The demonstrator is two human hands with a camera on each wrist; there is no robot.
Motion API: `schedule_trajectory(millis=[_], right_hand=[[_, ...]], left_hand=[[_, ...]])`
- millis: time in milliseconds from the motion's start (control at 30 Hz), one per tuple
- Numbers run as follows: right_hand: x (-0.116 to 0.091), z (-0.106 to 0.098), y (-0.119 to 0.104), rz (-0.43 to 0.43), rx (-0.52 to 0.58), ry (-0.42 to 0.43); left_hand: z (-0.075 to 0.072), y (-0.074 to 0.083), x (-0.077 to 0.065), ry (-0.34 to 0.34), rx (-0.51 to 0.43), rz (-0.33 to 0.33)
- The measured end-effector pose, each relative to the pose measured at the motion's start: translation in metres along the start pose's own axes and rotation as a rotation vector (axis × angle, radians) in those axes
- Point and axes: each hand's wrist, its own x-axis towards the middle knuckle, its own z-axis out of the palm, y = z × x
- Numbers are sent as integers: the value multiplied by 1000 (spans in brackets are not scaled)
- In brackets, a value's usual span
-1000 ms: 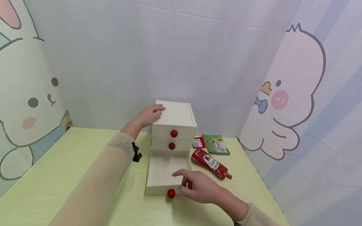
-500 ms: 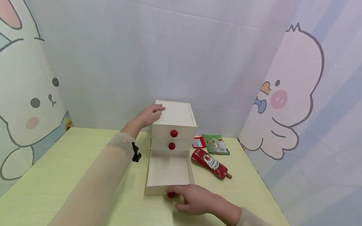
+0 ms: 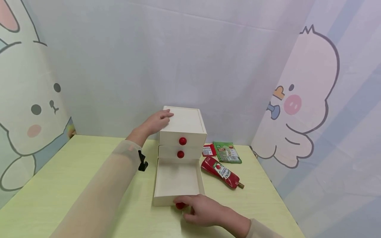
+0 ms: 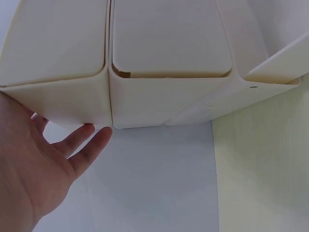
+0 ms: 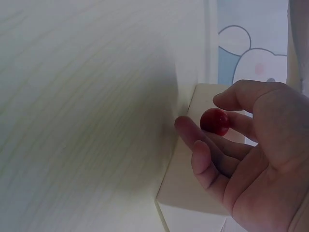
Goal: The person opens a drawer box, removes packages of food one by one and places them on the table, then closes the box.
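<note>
A cream chest of drawers [image 3: 183,120] with red knobs stands on the table. Its bottom drawer [image 3: 175,181] is pulled out, and nothing lies inside. My left hand [image 3: 155,122] rests on the top left edge of the chest, fingers extended across it; in the left wrist view, that hand [image 4: 41,164] lies along the chest's side. At the front of the pulled-out drawer, my right hand [image 3: 205,211] has its curled fingers round the red knob [image 5: 215,121]. The head view shows the knob partly covered by those fingers.
To the right of the chest lie a red ketchup pouch [image 3: 221,172], a green packet [image 3: 228,152] and a small red packet [image 3: 209,150]. A grey-white curtain [image 3: 190,59] hangs behind the table.
My right hand has come down from above the drawer's front edge to its knob. My left hand stays on the chest, and the drawer stays pulled out.
</note>
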Motion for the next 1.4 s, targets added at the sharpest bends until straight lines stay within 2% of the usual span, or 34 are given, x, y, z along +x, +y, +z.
schedule_trajectory(millis=[200, 567, 767, 1067, 1400], right_hand=[[1, 1, 0, 13, 15, 3], [2, 1, -1, -25, 15, 58], [3, -1, -3, -23, 51, 60], [8, -9, 0, -44, -1, 119], [17, -15, 2, -25, 13, 140]], left_hand=[[0, -2, 1, 11, 28, 2], [0, 0, -1, 14, 9, -8], [1, 0, -2, 14, 14, -8], [2, -2, -2, 12, 21, -3], [1, -1, -1, 18, 19, 3]])
